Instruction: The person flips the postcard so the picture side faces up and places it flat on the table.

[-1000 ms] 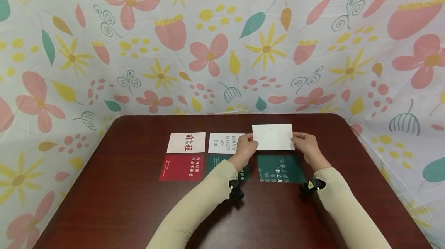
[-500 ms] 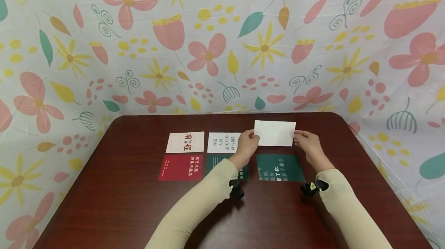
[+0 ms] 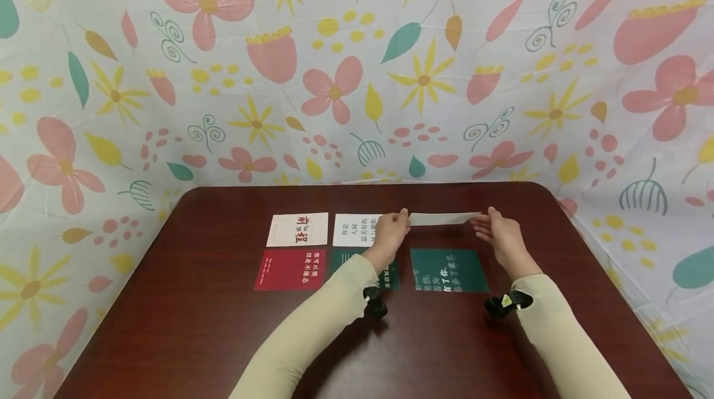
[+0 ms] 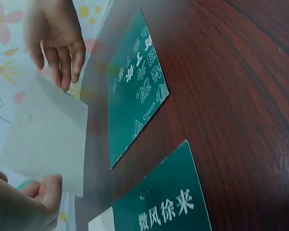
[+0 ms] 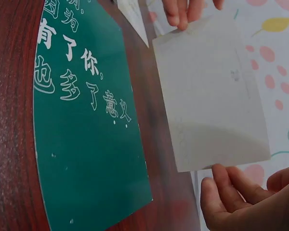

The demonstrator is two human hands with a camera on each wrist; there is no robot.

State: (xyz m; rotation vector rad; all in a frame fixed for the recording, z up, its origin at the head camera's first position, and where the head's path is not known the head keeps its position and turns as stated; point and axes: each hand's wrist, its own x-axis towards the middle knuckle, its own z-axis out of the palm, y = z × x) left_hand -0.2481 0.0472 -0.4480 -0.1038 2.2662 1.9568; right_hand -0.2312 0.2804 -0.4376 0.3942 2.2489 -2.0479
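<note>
My left hand (image 3: 390,236) pinches the left edge of a white postcard (image 3: 443,219), its thumb (image 4: 52,186) on the pale face in the left wrist view. The card is held above the far right of the table and looks like a thin strip from the head. My right hand (image 3: 506,243) is at the card's right edge with fairly straight fingers (image 5: 224,183) touching that edge; its thumb stands apart from the card. Directly below lies a green postcard (image 3: 449,270) with white lettering. Another green postcard (image 3: 390,278) is partly hidden by my left arm.
On the dark wooden table (image 3: 184,324), left of my hands, lie a white postcard with black lettering (image 3: 351,230), a cream postcard with red lettering (image 3: 298,229) and a red postcard (image 3: 290,270). A flower-patterned cloth (image 3: 334,139) hangs behind the table's far edge.
The held postcard went up slightly, then tilted from broad face to nearly edge-on. My right thumb has come off it and the right fingers have straightened. The cards on the table have not moved.
</note>
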